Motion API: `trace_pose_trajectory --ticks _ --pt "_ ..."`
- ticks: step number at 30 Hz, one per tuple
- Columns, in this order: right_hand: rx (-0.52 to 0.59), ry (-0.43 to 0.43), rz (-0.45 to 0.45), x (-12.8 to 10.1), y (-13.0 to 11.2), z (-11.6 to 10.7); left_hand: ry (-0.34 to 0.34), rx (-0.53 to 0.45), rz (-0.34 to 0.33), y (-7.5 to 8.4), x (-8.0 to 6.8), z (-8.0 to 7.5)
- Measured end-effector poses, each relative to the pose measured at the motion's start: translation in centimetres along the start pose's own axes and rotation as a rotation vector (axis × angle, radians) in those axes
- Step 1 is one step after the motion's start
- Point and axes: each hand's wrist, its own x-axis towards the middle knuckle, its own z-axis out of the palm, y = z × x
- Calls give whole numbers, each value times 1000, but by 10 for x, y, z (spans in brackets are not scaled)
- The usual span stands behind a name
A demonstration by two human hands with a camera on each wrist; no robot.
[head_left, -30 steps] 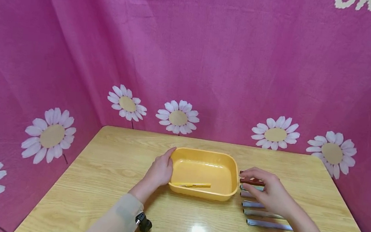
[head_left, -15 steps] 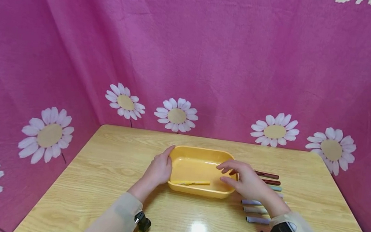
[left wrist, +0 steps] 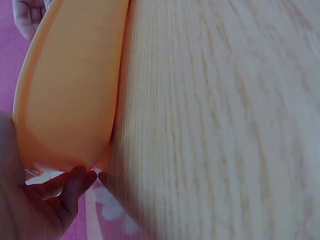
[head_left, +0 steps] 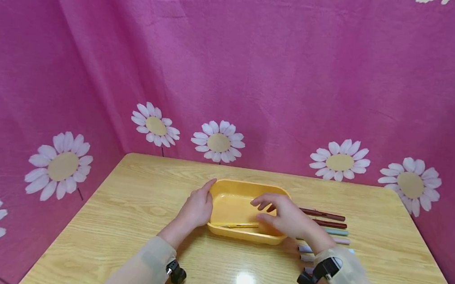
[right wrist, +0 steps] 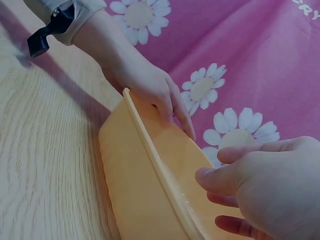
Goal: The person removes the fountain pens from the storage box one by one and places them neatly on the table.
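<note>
A: The yellow tray is seen near the middle of the wooden table, with its left end held by the left hand.

B: How is that hand laid?

A: The fingers are kept straight and close together along the tray's left wall, as is shown in the right wrist view, where the left hand is pressed against the tray from outside. In the left wrist view only the thumb and a fingertip are seen below the tray's underside.

B: And the right hand?

A: The right hand is held over the right half of the tray, its fingers loosely curled and slightly spread. Whether anything is pinched cannot be told; no pen is seen in it in the right wrist view, where the hand is above the rim.

B: What is found inside the tray?

A: A yellow pen is laid along the near wall.

B: And beside it?

A: A row of pens is laid out on the table just right of the tray, partly hidden by the right forearm. A pink daisy-print cloth is hung behind.
</note>
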Motion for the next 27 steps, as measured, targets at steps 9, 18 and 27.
trace_pose_trajectory --ticks 9,18,27 --pt "6 -64 22 15 5 13 -1 16 -5 1 0 3" --pt "5 -164 50 31 9 28 3 23 -18 0 -1 3" --pt "36 -250 70 40 13 41 11 30 -4 1 0 3"
